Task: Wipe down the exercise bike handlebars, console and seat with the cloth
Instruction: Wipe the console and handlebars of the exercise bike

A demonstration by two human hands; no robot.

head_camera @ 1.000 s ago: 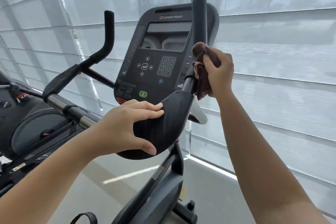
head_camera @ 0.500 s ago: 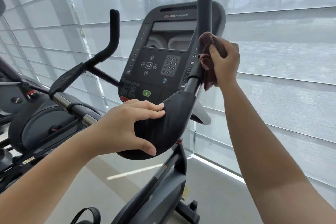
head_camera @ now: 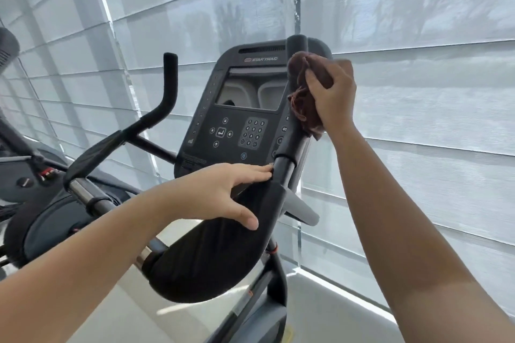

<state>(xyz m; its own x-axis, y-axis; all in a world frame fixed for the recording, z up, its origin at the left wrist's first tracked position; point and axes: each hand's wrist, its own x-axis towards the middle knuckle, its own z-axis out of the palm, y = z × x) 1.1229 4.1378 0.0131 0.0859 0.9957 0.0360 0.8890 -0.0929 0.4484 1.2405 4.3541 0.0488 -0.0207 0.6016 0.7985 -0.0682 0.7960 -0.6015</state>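
Observation:
A dark exercise bike stands in front of me. My right hand (head_camera: 333,92) grips a brown cloth (head_camera: 305,104) wrapped around the upright right handlebar (head_camera: 288,147), just below its top end. My left hand (head_camera: 220,195) rests on the black padded elbow rest (head_camera: 211,259) of that handlebar, thumb on its near side and fingers over its top. The console (head_camera: 239,108) with screen and keypad sits behind, partly covered by the handlebar and cloth. The left handlebar (head_camera: 167,97) rises at the left, untouched. The seat is out of view.
Pale window blinds (head_camera: 418,120) fill the wall behind the bike. Another exercise machine (head_camera: 25,175) stands close on the left. The bike's frame post (head_camera: 259,301) runs down to a light floor (head_camera: 320,323) at the bottom.
My right hand has slid the cloth up the right handlebar, close to its top. The left hand stays on the elbow rest. The camera has tilted and moved closer.

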